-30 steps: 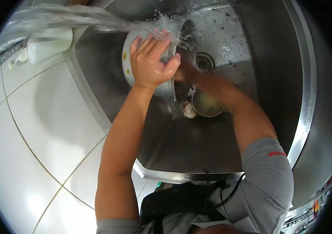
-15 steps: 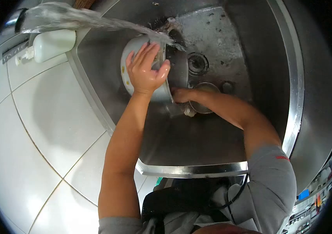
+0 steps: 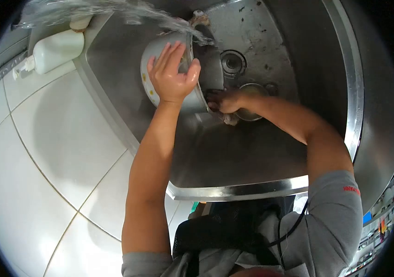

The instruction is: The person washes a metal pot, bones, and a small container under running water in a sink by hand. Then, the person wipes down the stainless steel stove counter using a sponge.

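A pale metal pot with small yellow flower marks lies tipped on its side in the steel sink, its opening turned to the right. My left hand rests against the pot's outer wall with its fingers spread. At the lower end of the rim is my right hand, fingers curled; whatever they hold is hidden. Under the right wrist sits a round bowl-like piece, partly covered by the forearm. A brownish lump lies beside it. Water streams into the pot's upper opening.
The drain is right of the pot, and brown scraps lie near the sink's far side. A white pump bottle lies on the tiled counter at the left. The sink's metal rim runs along the front.
My right hand has drawn slightly right and up along the rim, its fingers now more visible. My left hand stays on the pot. The whole view has shifted a little.
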Demonstrator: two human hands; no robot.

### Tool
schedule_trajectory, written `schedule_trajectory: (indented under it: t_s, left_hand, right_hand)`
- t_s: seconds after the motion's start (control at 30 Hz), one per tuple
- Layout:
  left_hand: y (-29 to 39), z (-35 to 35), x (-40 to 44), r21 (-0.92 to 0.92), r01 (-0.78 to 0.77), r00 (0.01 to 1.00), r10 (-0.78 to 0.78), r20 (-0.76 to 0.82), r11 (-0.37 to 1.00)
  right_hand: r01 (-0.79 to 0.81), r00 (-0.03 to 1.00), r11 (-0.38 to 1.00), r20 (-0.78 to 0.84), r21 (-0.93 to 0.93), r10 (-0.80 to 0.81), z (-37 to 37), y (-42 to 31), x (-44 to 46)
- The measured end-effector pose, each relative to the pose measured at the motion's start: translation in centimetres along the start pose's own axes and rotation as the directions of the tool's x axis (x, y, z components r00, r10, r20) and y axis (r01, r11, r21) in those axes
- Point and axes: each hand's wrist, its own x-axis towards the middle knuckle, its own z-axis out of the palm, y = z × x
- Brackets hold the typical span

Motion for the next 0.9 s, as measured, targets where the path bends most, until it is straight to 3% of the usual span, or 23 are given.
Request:
schedule_trajectory:
  t_s: [0.07, 0.13, 0.17, 0.2, 0.23, 0.33, 0.4, 0.47, 0.5, 0.57, 0.6, 0.67, 0.73, 0.8, 0.83, 0.9]
  left_hand:
    - [0.2, -0.1, 0.0, 0.025, -0.008, 1.000, 0.008, -0.001, 1.000]
    - [0.1, -0.4, 0.2, 0.045, -0.025, 1.000, 0.025, 0.006, 0.999]
    - [0.0, -0.3, 0.3, 0.041, -0.027, 1.000, 0.027, -0.003, 0.999]
    - [0.0, -0.1, 0.2, 0.025, -0.037, 0.999, 0.037, 0.002, 0.999]
    - [0.2, 0.0, 0.0, 0.005, -0.043, 0.999, 0.042, 0.012, 0.999]
    - [0.1, 0.2, -0.1, 0.034, -0.039, 0.999, 0.039, -0.012, 0.999]
    - [0.4, 0.2, -0.1, 0.035, -0.032, 0.998, 0.034, -0.053, 0.999]
    - [0.1, 0.2, 0.1, 0.037, -0.043, 0.998, 0.045, -0.054, 0.998]
    - [0.3, 0.1, -0.2, 0.023, -0.043, 0.998, 0.044, -0.049, 0.999]
    - [0.2, 0.3, -0.1, 0.023, -0.045, 0.998, 0.045, -0.036, 0.999]
    - [0.1, 0.3, -0.3, 0.035, -0.037, 0.999, 0.038, -0.030, 0.999]
    - [0.0, 0.4, 0.0, 0.038, -0.037, 0.998, 0.039, -0.041, 0.999]
    - [0.3, 0.2, -0.4, 0.044, -0.031, 0.998, 0.033, -0.048, 0.999]
    - [0.2, 0.3, 0.0, 0.053, -0.042, 0.998, 0.045, -0.052, 0.998]
    - [0.3, 0.1, -0.2, 0.046, -0.050, 0.998, 0.051, -0.036, 0.998]
    - [0.1, 0.1, 0.0, 0.048, -0.049, 0.998, 0.051, -0.039, 0.998]
  right_hand:
    - [-0.041, 0.998, 0.997, -0.040, -0.061, 0.038, 0.0, 1.0, 1.6]
    - [-0.147, 0.949, 0.916, -0.316, -0.372, 0.024, -0.2, 1.6, 4.6]
    - [-0.153, 0.949, 0.913, -0.314, -0.377, 0.029, -0.5, 1.6, 4.3]
    - [-0.122, 0.977, 0.987, -0.190, -0.108, 0.100, -0.3, 1.5, 3.9]
    - [-0.120, 0.990, 0.977, -0.051, 0.178, 0.131, -0.5, 0.7, 2.6]
    - [-0.019, 0.997, 0.999, -0.069, 0.041, 0.022, 0.3, 0.3, -1.3]
    - [-0.052, 0.999, 0.994, 0.014, 0.098, 0.050, -0.2, 1.3, 0.6]
    - [-0.162, 0.928, 0.893, -0.373, -0.419, -0.007, 0.8, 3.0, 4.0]
    - [-0.157, 0.929, 0.896, -0.369, -0.414, -0.008, 1.4, 3.0, 4.7]
    - [-0.232, 0.962, 0.940, -0.200, -0.250, 0.185, -0.1, 1.3, 3.7]
    - [-0.242, 0.961, 0.939, -0.195, -0.243, 0.197, -0.2, 0.7, 2.1]
    - [-0.174, 0.976, 0.983, 0.119, -0.061, 0.180, -1.3, -0.2, -0.3]
    - [-0.153, 0.983, 0.988, 0.107, 0.022, 0.150, -0.3, 0.4, 0.5]
    - [-0.119, 0.979, 0.961, -0.188, -0.249, 0.072, 0.7, 3.0, 4.5]
    - [-0.115, 0.980, 0.963, -0.188, -0.242, 0.070, 0.8, 2.4, 4.8]
    - [-0.131, 0.976, 0.805, -0.216, -0.579, 0.004, -0.8, 1.4, 5.6]
